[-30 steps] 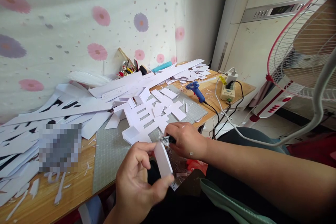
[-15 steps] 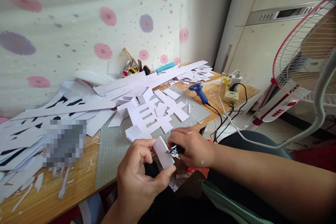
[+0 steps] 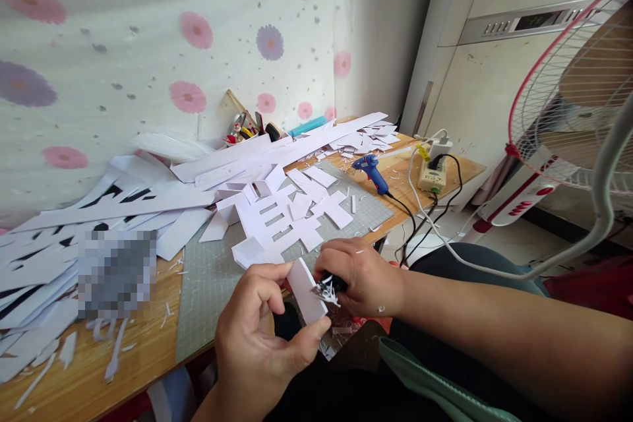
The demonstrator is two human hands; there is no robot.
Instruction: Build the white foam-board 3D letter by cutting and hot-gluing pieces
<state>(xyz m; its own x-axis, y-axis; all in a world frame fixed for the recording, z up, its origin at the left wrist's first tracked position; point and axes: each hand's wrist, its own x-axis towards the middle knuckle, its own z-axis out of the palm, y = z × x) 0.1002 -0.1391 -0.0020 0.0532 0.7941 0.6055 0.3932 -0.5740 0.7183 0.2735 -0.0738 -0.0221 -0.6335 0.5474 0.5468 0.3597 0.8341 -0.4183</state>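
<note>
Between the thumb and fingers of my left hand [image 3: 270,323] is a small rectangular piece of white foam board [image 3: 307,293], held tilted in front of the table's edge. My right hand [image 3: 359,273] is closed around a small black trimming tool [image 3: 335,281], whose blade end touches the right-hand edge of the board. Thin white shavings [image 3: 330,293] curl out of the tool. Most of its body is hidden in my fingers, so its exact kind is unclear. Beyond my hands, cut white board pieces [image 3: 302,206] lie on a grey-green cutting mat [image 3: 198,297].
A blue glue gun [image 3: 372,173] rests at the mat's far right, near a power strip [image 3: 432,177] with several cables. White board sheets and scraps [image 3: 39,277] cover the table's left. A fan [image 3: 578,99] stands at right; its pale curved tube [image 3: 601,191] crosses above my right arm.
More shavings stick out from the black tool, and it has shifted slightly along the board's edge. Both hands keep their hold. The whole view has moved a little.
</note>
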